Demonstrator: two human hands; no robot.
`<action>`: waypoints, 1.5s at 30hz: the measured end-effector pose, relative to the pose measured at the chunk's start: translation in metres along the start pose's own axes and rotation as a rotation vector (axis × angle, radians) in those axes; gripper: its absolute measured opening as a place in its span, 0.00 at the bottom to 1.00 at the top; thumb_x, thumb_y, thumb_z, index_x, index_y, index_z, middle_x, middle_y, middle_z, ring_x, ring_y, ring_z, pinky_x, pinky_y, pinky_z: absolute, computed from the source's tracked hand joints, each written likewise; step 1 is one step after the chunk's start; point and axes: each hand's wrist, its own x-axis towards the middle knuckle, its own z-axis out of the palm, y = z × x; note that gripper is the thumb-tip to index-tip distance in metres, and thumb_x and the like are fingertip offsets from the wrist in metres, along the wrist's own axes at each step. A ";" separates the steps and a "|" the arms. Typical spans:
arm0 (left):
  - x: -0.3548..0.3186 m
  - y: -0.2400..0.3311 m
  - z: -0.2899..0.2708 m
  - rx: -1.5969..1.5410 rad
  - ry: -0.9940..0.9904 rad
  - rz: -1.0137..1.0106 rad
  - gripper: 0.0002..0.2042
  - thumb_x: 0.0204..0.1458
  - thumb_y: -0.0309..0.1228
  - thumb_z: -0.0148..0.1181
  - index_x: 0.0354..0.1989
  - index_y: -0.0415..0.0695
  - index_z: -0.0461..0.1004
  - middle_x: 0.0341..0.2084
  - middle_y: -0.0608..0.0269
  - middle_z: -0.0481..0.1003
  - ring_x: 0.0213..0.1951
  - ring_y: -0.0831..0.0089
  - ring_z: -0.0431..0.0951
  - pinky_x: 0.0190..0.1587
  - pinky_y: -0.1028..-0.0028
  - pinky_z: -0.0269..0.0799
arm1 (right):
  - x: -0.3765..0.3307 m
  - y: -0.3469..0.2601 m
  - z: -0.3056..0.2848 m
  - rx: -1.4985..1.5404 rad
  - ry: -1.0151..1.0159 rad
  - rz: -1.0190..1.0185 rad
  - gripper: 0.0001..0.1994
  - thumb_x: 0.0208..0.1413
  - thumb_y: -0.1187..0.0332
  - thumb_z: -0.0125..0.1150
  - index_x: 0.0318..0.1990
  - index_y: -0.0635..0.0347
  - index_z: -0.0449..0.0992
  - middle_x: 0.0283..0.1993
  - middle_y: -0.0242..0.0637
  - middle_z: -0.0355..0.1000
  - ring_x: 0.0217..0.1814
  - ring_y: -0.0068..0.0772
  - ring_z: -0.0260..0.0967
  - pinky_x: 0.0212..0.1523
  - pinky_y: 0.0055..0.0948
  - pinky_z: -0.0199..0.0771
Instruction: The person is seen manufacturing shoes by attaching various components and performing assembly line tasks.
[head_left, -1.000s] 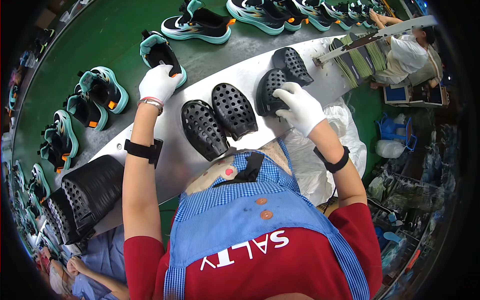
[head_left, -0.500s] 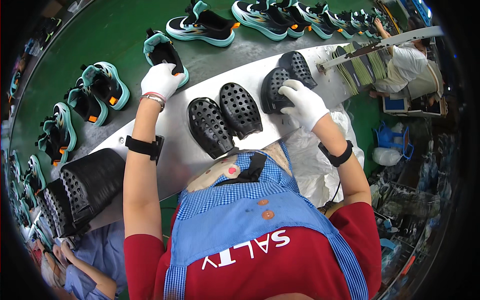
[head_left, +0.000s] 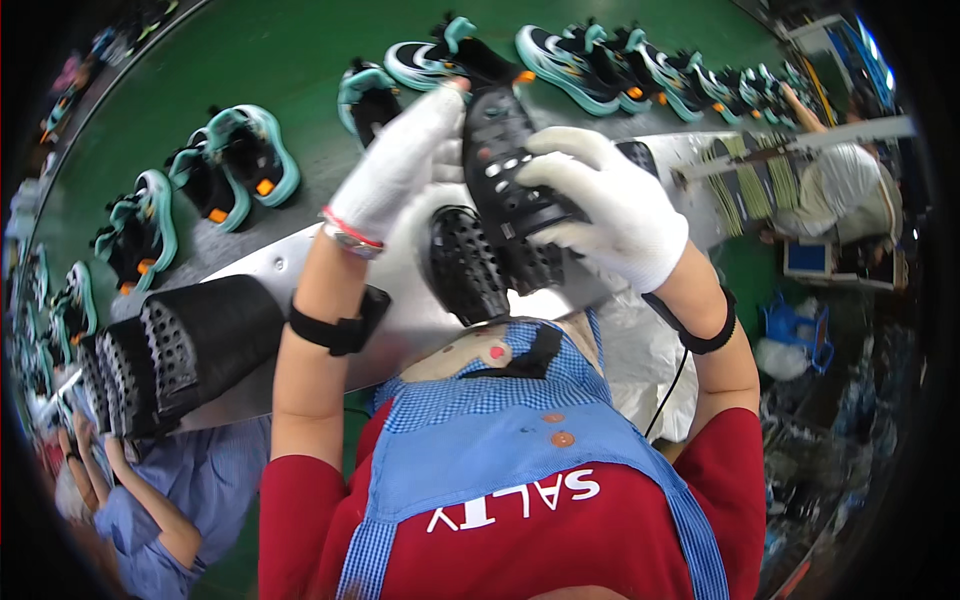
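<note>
The right hand (head_left: 615, 205) pinches a black holed form (head_left: 495, 180) over the worktop (head_left: 412, 275); whether the left hand (head_left: 398, 160) alongside also grips it cannot be told. A loose pinch could drop it onto the second form (head_left: 463, 268) below.

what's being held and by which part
The right hand holds a black perforated piece by its lower right side; the left hand is at its left edge, whether gripping too cannot be told.

Black perforated piece (head_left: 492, 180) in gloved right hand (head_left: 615, 205), gloved left hand (head_left: 405, 155) just beside, sneakers (head_left: 565, 72) beyond.
</note>
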 end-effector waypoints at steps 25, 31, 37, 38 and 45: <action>-0.034 -0.013 -0.093 0.418 0.646 0.066 0.17 0.58 0.42 0.53 0.44 0.40 0.75 0.31 0.61 0.77 0.30 0.75 0.76 0.33 0.77 0.71 | 0.137 0.004 0.069 -0.027 -0.427 0.562 0.26 0.44 0.46 0.52 0.29 0.66 0.78 0.29 0.54 0.74 0.37 0.51 0.74 0.43 0.38 0.72; -0.018 -0.041 -0.089 1.521 0.462 0.316 0.11 0.49 0.36 0.59 0.39 0.48 0.76 0.36 0.61 0.73 0.36 0.60 0.74 0.39 0.64 0.72 | 0.176 0.036 0.071 0.053 -0.596 0.603 0.30 0.39 0.42 0.56 0.34 0.66 0.80 0.32 0.50 0.75 0.33 0.43 0.72 0.39 0.32 0.72; 0.004 -0.048 -0.074 1.529 0.536 0.285 0.11 0.48 0.39 0.61 0.35 0.47 0.75 0.31 0.60 0.73 0.37 0.59 0.74 0.39 0.62 0.72 | 0.203 0.029 0.098 -0.403 -0.472 0.462 0.22 0.49 0.53 0.50 0.35 0.64 0.79 0.36 0.50 0.76 0.41 0.48 0.75 0.45 0.38 0.74; 0.003 -0.048 -0.074 1.542 0.558 0.256 0.12 0.47 0.39 0.62 0.34 0.46 0.75 0.30 0.60 0.73 0.37 0.59 0.75 0.39 0.62 0.72 | 0.208 0.023 0.107 -0.399 -0.511 0.474 0.21 0.51 0.54 0.49 0.36 0.63 0.79 0.37 0.49 0.76 0.42 0.47 0.75 0.45 0.38 0.74; 0.012 -0.052 -0.085 1.513 0.665 0.175 0.14 0.43 0.42 0.66 0.31 0.45 0.76 0.26 0.61 0.76 0.31 0.62 0.78 0.33 0.65 0.75 | 0.220 0.044 0.156 -0.347 -0.389 0.417 0.17 0.54 0.58 0.50 0.38 0.59 0.79 0.41 0.47 0.76 0.43 0.45 0.75 0.45 0.39 0.74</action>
